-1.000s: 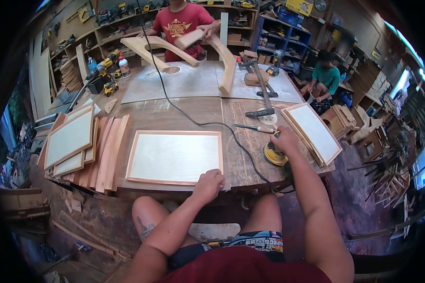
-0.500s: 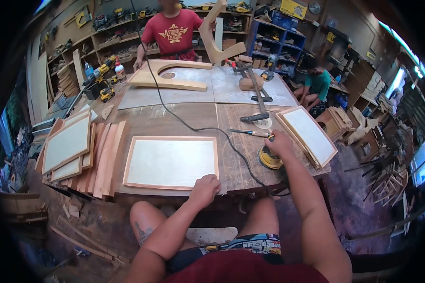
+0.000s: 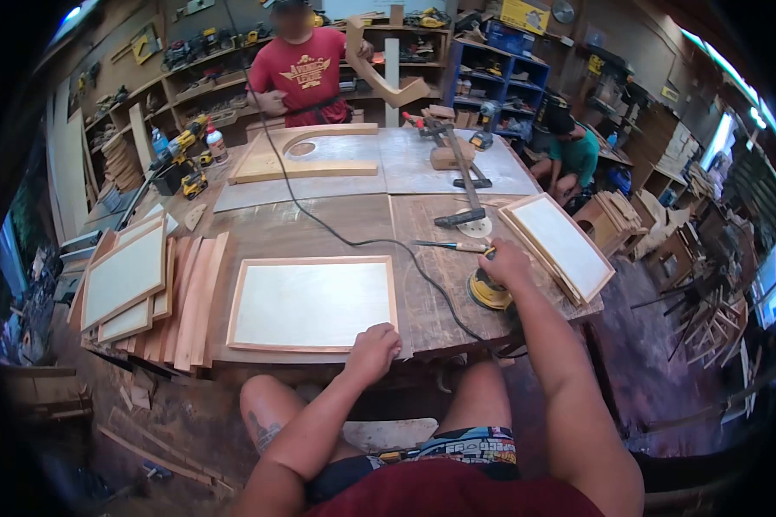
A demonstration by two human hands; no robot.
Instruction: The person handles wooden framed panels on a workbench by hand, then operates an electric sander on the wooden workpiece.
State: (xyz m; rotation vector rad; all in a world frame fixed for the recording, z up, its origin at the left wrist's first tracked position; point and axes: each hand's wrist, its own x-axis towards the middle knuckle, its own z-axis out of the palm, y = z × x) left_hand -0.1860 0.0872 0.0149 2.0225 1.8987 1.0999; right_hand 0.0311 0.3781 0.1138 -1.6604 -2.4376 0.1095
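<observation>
A white panel with a thin wooden frame [image 3: 315, 302] lies flat on the workbench in front of me. My left hand [image 3: 373, 353] is closed at its lower right corner, fingers curled against the frame edge; the fingertips are partly hidden. Over to the right, my right hand [image 3: 507, 264] is wrapped around the top of a yellow and black orbital sander [image 3: 488, 293], which stands on the bench. Just beyond that hand lies a chisel-like tool with a wooden handle [image 3: 469, 246]. A black power cord [image 3: 345, 233] runs across the bench behind the panel.
Framed panels [image 3: 128, 265] and wooden strips [image 3: 200, 297] are piled at left. More framed panels [image 3: 560, 246] lie at right. A bar clamp [image 3: 467, 185] and a U-shaped wooden piece [image 3: 259, 164] lie farther back. One person [image 3: 306, 73] stands opposite; another [image 3: 575, 151] sits at right.
The person opposite has drawn one hand off the U-shaped piece toward their body and shifted the angled wooden piece left. My hands hold their places; the view has tilted slightly.
</observation>
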